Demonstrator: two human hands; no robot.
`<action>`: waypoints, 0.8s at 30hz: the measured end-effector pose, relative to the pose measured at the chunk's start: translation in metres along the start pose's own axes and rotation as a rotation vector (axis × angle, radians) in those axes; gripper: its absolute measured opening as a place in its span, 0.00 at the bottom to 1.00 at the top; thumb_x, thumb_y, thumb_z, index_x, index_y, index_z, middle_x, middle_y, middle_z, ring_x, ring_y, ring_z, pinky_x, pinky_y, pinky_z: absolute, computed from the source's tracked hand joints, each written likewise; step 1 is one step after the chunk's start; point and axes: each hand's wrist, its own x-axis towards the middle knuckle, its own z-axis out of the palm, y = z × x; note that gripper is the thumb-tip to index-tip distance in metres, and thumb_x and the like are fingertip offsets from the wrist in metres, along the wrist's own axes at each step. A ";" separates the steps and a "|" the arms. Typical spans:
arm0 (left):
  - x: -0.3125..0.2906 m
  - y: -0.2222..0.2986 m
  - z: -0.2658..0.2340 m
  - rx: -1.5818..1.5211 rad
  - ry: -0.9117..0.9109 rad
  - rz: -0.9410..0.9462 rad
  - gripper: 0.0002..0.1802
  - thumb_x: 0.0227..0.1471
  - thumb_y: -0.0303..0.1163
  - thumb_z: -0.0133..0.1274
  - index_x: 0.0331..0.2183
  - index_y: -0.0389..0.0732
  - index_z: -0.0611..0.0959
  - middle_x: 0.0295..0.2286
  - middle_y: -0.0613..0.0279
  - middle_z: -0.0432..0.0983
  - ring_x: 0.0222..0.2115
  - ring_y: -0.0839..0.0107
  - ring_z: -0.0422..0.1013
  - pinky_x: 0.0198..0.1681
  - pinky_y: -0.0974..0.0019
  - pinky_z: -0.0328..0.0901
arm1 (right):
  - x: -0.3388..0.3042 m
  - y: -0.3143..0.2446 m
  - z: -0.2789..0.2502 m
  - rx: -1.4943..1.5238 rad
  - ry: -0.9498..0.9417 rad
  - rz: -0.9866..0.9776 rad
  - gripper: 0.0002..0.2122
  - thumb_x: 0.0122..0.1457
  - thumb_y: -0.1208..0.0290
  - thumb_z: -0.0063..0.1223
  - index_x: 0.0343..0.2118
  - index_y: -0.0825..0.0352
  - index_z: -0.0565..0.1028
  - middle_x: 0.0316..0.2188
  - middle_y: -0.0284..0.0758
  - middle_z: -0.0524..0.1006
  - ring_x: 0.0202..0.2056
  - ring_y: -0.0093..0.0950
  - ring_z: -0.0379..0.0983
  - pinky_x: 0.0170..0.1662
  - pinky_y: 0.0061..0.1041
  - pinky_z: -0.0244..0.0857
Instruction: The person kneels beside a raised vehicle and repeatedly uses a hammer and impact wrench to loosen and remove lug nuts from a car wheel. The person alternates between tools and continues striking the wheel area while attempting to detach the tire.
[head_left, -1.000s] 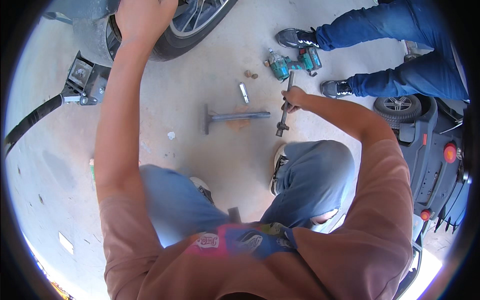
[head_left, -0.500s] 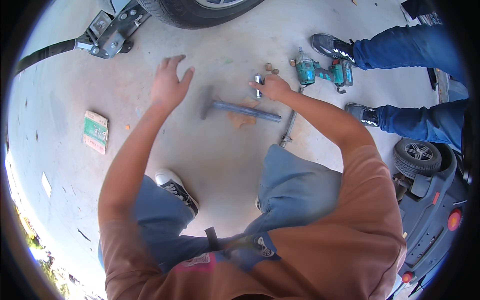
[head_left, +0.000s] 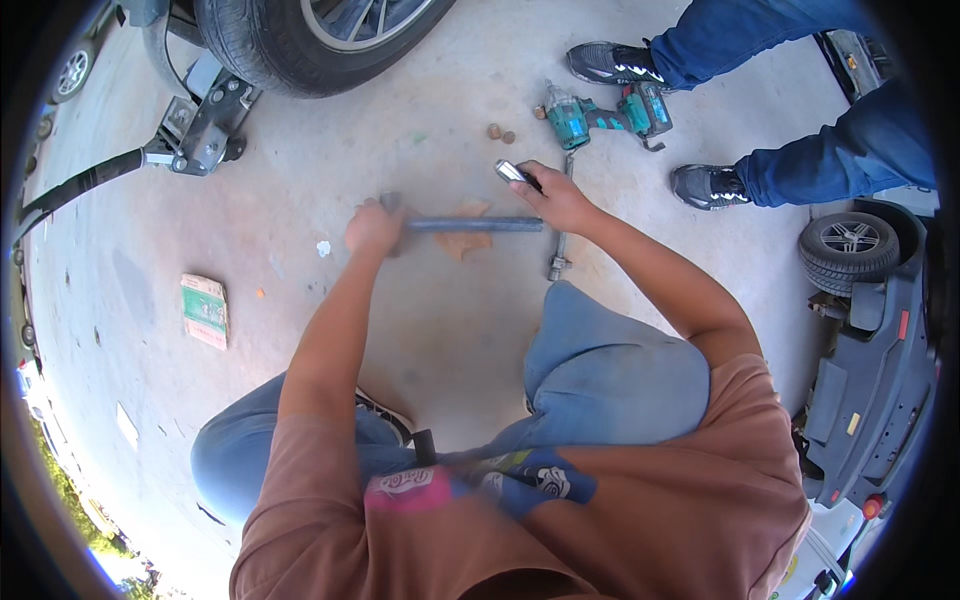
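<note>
A floor jack (head_left: pixel 200 125) is sitting under the car tyre (head_left: pixel 300 40) at upper left; a flat green and white box (head_left: pixel 204 311) is lying on the concrete floor (head_left: pixel 300 220) below it. The left hand (head_left: pixel 375 228) is closing around the left end of a grey metal bar (head_left: pixel 470 225), which is lying level just above the floor over a brown stain. The right hand (head_left: pixel 555 200) is gripping the bar's right end, fingers wrapped, with a small silver tool (head_left: pixel 515 173) sticking out near its thumb. A long wrench (head_left: pixel 562 235) is lying just beside that hand. A teal power drill (head_left: pixel 600 112) is resting farther up, near another person's shoes (head_left: pixel 610 62)
</note>
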 end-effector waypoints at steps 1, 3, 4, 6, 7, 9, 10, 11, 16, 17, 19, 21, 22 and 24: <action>0.000 -0.003 0.006 -0.001 0.010 0.014 0.36 0.48 0.61 0.53 0.41 0.34 0.77 0.41 0.45 0.76 0.42 0.53 0.75 0.43 0.53 0.69 | -0.002 -0.001 -0.002 -0.002 -0.060 0.116 0.17 0.61 0.59 0.53 0.43 0.70 0.71 0.33 0.45 0.75 0.36 0.41 0.72 0.40 0.38 0.66; -0.013 0.003 0.016 -0.063 -0.050 0.033 0.36 0.48 0.61 0.54 0.40 0.34 0.77 0.40 0.44 0.77 0.42 0.52 0.75 0.43 0.53 0.69 | -0.009 0.007 0.003 -0.088 0.018 0.135 0.17 0.62 0.59 0.51 0.43 0.72 0.70 0.33 0.48 0.76 0.37 0.44 0.73 0.41 0.39 0.66; -0.022 0.008 0.022 -0.094 -0.080 0.041 0.36 0.48 0.61 0.54 0.39 0.33 0.77 0.39 0.43 0.77 0.42 0.52 0.75 0.43 0.53 0.68 | -0.012 0.012 0.009 -0.131 0.055 0.143 0.18 0.62 0.59 0.50 0.42 0.73 0.70 0.33 0.50 0.76 0.38 0.45 0.73 0.42 0.40 0.66; -0.038 0.017 0.030 -0.184 -0.123 0.015 0.36 0.47 0.61 0.54 0.39 0.32 0.77 0.37 0.43 0.78 0.41 0.51 0.75 0.43 0.53 0.68 | -0.018 0.019 0.026 -0.344 0.241 -0.003 0.17 0.62 0.60 0.48 0.42 0.73 0.68 0.31 0.51 0.77 0.36 0.46 0.74 0.42 0.43 0.67; -0.046 0.021 0.034 -0.230 -0.144 0.003 0.37 0.47 0.61 0.55 0.38 0.32 0.77 0.36 0.43 0.78 0.41 0.51 0.75 0.43 0.53 0.68 | -0.022 0.023 0.032 -0.449 0.334 -0.080 0.17 0.63 0.61 0.48 0.42 0.72 0.68 0.29 0.52 0.77 0.35 0.47 0.75 0.41 0.44 0.68; -0.056 0.029 0.039 -0.291 -0.151 0.009 0.37 0.47 0.61 0.55 0.37 0.31 0.77 0.35 0.43 0.79 0.39 0.50 0.75 0.42 0.54 0.68 | -0.032 0.028 0.037 -0.533 0.043 0.157 0.16 0.63 0.61 0.47 0.42 0.72 0.66 0.27 0.51 0.77 0.33 0.48 0.75 0.39 0.46 0.69; -0.057 0.031 0.047 -0.291 -0.138 0.026 0.37 0.47 0.61 0.55 0.37 0.31 0.77 0.34 0.43 0.79 0.39 0.50 0.75 0.42 0.54 0.68 | -0.035 0.031 0.037 -0.571 -0.103 0.278 0.16 0.63 0.61 0.47 0.42 0.72 0.66 0.26 0.50 0.77 0.32 0.48 0.76 0.37 0.46 0.69; -0.059 0.029 0.049 -0.282 -0.121 0.032 0.37 0.47 0.61 0.55 0.37 0.31 0.77 0.34 0.42 0.79 0.38 0.50 0.76 0.42 0.54 0.68 | -0.032 0.028 0.035 -0.547 -0.013 0.248 0.17 0.63 0.60 0.47 0.41 0.72 0.66 0.26 0.50 0.77 0.31 0.48 0.76 0.36 0.47 0.69; -0.050 0.026 0.056 -0.353 -0.148 0.025 0.37 0.47 0.61 0.54 0.35 0.31 0.78 0.33 0.42 0.79 0.37 0.51 0.76 0.40 0.54 0.68 | -0.017 0.050 0.022 -0.634 -0.055 0.163 0.18 0.63 0.56 0.45 0.37 0.70 0.65 0.23 0.49 0.77 0.29 0.47 0.76 0.31 0.45 0.70; -0.046 0.025 0.057 -0.348 -0.124 0.046 0.36 0.48 0.61 0.53 0.33 0.29 0.78 0.31 0.41 0.79 0.36 0.51 0.76 0.39 0.54 0.68 | -0.013 0.045 0.017 -0.625 -0.001 0.166 0.18 0.63 0.55 0.45 0.36 0.70 0.65 0.24 0.48 0.77 0.29 0.47 0.77 0.32 0.44 0.70; -0.037 0.019 0.051 -0.404 -0.109 0.018 0.35 0.49 0.59 0.53 0.33 0.30 0.79 0.32 0.41 0.79 0.36 0.50 0.76 0.40 0.54 0.68 | -0.006 0.023 0.011 -0.605 0.091 0.142 0.18 0.63 0.54 0.45 0.36 0.69 0.66 0.26 0.48 0.78 0.31 0.46 0.77 0.34 0.44 0.70; -0.039 0.022 0.046 -0.418 -0.099 0.019 0.33 0.51 0.58 0.52 0.34 0.31 0.79 0.32 0.41 0.79 0.37 0.50 0.76 0.40 0.54 0.68 | -0.013 0.038 0.007 -0.669 -0.030 0.141 0.18 0.63 0.54 0.45 0.35 0.69 0.66 0.26 0.48 0.78 0.31 0.46 0.77 0.34 0.44 0.70; -0.041 0.025 0.042 -0.401 -0.082 0.031 0.32 0.51 0.57 0.52 0.35 0.31 0.78 0.33 0.42 0.79 0.38 0.49 0.76 0.41 0.53 0.68 | -0.015 0.046 0.003 -0.701 -0.087 0.142 0.18 0.63 0.54 0.46 0.35 0.69 0.66 0.26 0.47 0.78 0.31 0.46 0.77 0.34 0.44 0.70; -0.040 0.022 0.041 -0.392 -0.048 0.045 0.31 0.52 0.56 0.52 0.37 0.32 0.78 0.33 0.42 0.79 0.38 0.48 0.75 0.41 0.53 0.68 | -0.017 0.041 -0.001 -0.637 -0.002 0.109 0.19 0.63 0.53 0.46 0.35 0.69 0.66 0.25 0.47 0.77 0.30 0.46 0.76 0.33 0.44 0.70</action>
